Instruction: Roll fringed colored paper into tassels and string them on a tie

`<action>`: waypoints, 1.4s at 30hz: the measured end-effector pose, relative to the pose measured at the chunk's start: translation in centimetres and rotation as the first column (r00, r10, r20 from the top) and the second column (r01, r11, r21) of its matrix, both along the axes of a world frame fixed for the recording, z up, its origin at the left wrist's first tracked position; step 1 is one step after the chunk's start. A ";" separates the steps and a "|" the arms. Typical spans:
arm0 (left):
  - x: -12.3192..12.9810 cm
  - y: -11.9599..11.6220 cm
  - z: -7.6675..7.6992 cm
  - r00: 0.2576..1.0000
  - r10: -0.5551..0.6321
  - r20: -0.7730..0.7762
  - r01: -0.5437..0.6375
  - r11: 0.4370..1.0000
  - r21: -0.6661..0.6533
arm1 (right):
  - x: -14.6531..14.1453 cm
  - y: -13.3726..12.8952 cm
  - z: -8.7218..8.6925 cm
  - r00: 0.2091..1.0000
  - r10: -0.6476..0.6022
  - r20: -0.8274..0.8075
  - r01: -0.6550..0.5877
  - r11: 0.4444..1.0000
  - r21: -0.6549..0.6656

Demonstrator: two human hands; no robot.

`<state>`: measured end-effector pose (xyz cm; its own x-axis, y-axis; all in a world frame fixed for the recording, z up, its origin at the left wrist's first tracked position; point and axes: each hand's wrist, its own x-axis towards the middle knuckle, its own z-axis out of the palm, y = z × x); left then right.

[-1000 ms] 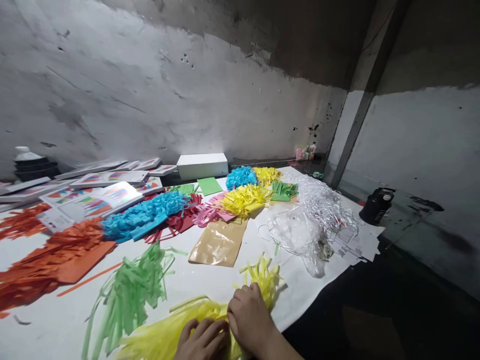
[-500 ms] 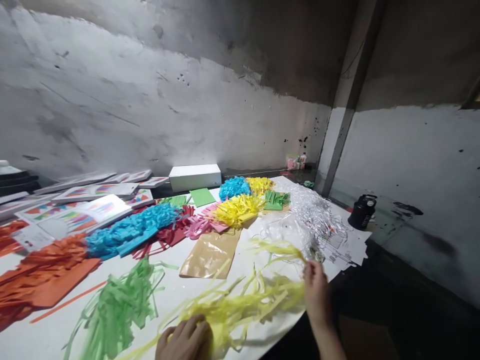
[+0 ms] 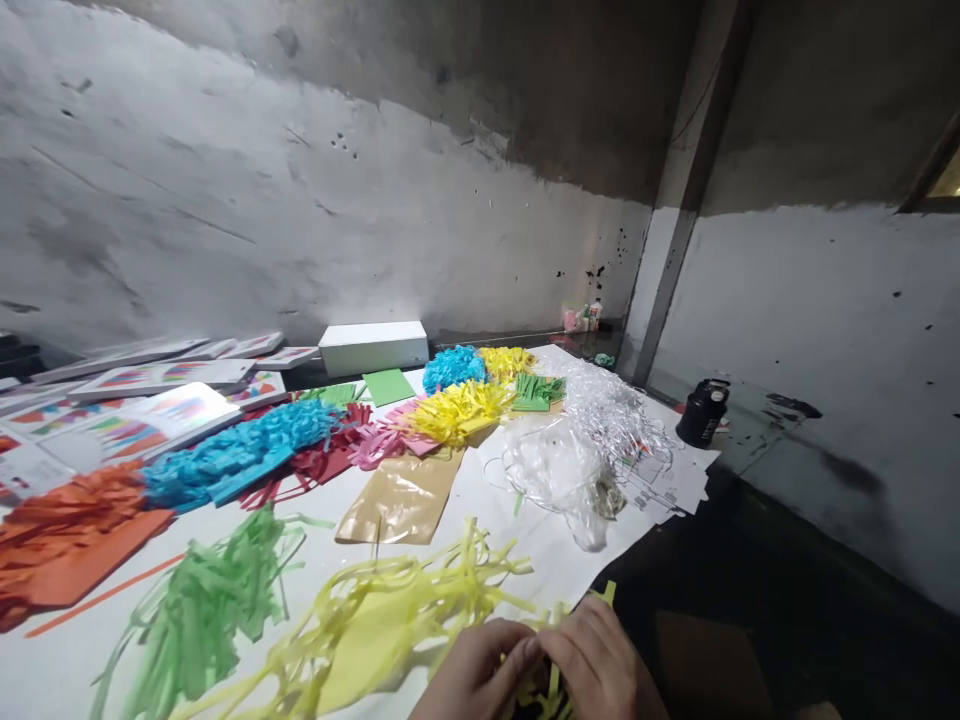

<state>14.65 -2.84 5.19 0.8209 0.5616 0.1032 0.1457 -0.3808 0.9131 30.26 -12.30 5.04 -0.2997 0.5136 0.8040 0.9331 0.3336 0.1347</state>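
Note:
My left hand (image 3: 480,668) and my right hand (image 3: 602,662) meet at the table's front edge, fingers pinched together. Yellow tissue-paper fringe (image 3: 555,690) pokes out below and above them, gripped between the fingertips; the exact hold is partly hidden. Just left of my hands a larger pile of yellow tissue-paper fringe (image 3: 375,632) lies loose, with a flat solid part and tangled strips. Further left a green tissue-paper fringe (image 3: 202,610) rests on the white sheet (image 3: 480,490).
Behind lie orange fringe (image 3: 82,535), blue fringe (image 3: 247,445), yellow fringe (image 3: 461,410) and a brown paper piece in plastic (image 3: 401,498). Clear plastic bags (image 3: 555,460), silver tinsel (image 3: 611,400) and a black bottle (image 3: 703,412) are right. Printed boxes (image 3: 157,420) and a white box (image 3: 373,347) stand behind.
My left hand has left the yellow pile and moved right to meet my right hand. My right hand has come down and closer with yellow strips. The view has shifted slightly right.

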 end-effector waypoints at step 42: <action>3.0 0.2 -1.4 0.986 0.014 0.168 -0.067 0.946 0.317 | -1.0 0.2 -7.2 0.658 -0.116 -0.744 0.050 0.993 -0.110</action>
<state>17.67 -2.64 3.84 0.7555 0.5093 0.4121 0.0280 -0.6536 0.7563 29.26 -12.05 -2.11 0.4325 0.5725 0.6965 0.7322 0.2277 -0.6419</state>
